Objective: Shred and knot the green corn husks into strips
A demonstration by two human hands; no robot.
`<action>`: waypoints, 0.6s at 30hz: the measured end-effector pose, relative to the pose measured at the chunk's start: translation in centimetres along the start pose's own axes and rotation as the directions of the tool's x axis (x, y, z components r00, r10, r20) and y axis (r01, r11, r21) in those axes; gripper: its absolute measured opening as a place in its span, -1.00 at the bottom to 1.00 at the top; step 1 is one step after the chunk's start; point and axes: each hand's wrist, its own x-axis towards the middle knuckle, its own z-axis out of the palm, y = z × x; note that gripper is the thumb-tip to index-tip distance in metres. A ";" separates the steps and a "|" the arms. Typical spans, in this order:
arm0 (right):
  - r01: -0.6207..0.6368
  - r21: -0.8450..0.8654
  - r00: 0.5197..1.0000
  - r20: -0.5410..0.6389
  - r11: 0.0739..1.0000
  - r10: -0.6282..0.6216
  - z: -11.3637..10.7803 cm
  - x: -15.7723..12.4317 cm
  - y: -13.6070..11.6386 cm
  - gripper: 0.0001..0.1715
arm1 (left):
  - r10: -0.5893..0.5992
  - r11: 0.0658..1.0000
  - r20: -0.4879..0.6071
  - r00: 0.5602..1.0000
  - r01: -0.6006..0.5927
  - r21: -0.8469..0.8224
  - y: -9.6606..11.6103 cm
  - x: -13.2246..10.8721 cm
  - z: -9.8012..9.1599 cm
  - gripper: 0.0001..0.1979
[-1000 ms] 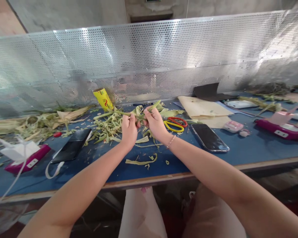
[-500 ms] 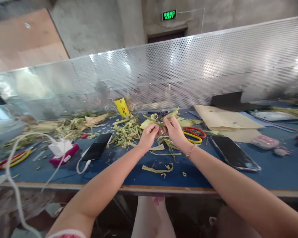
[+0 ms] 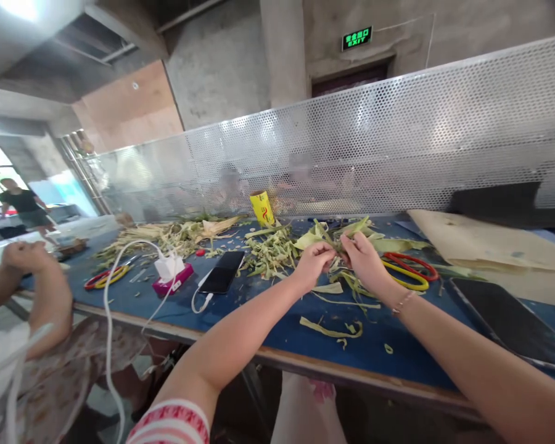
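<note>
My left hand (image 3: 315, 265) and my right hand (image 3: 364, 258) meet above the blue table, fingertips pinched close together. Between them is a green leaf strip (image 3: 361, 226), its end sticking up past the right fingers. The fingers hide its middle. Directly behind and below lie pale green leaves (image 3: 315, 234) and loose strips. To the left of my left hand is a heap of small knotted green pieces (image 3: 271, 251). Scissors with red and yellow handles (image 3: 414, 282) lie just right of my right hand. A curled strip (image 3: 330, 328) rests nearer the front edge.
A yellow can (image 3: 261, 208) stands at the back by the perforated metal screen (image 3: 351, 154). Left are a phone (image 3: 222, 271), a magenta power strip (image 3: 172, 282) with a white cable and more scissors (image 3: 108, 277). Another phone (image 3: 509, 320) lies right. A co-worker's clasped hands (image 3: 25, 256) are far left.
The view has swung left, bringing a co-worker's arms and a standing person in the distance into sight. Both my hands stay pinched together on the leaf strip.
</note>
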 end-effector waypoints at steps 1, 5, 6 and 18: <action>0.001 0.001 1.000 0.002 1.000 -0.001 0.0 0.1 0.0 -0.75 | 0.006 1.000 0.018 1.000 -0.006 -0.001 -0.1 0.1 -0.1 -0.77; -0.056 -0.034 0.996 0.064 0.998 0.058 0.2 0.9 -0.9 -0.79 | -0.042 0.999 0.018 0.999 0.042 -0.014 0.1 0.6 -0.9 -0.79; -0.090 -0.055 0.990 0.101 0.994 0.095 0.3 1.3 -1.3 -0.79 | -0.035 0.999 0.000 0.999 0.035 -0.009 0.2 0.8 -1.1 -0.82; -0.040 0.045 0.992 0.124 0.998 0.034 -0.3 3.8 -1.2 -0.82 | -0.170 0.983 -0.078 0.982 0.164 -0.083 2.4 4.2 -0.3 -0.86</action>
